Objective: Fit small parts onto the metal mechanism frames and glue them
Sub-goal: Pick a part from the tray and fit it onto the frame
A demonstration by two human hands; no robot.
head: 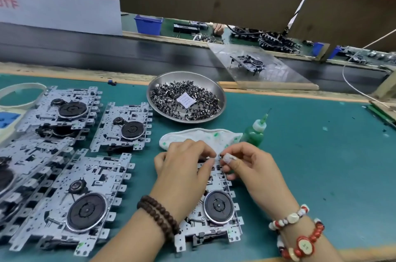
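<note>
My right hand (246, 167) pinches a small part (220, 157) between taped thumb and fingertips at the far edge of the metal frame (216, 208) lying in front of me, while my left hand (184, 167) rests curled over that frame's far end, I judge to keep it from sliding as the part seats. Just beyond my hands lie the stained cloth (192, 135) and the green glue bottle (256, 133), close for the gluing step. Further out, the steel bowl (221, 94) holds a heap of small metal parts and a white sachet (186, 99); more frames (64, 203) wait to my left.
</note>
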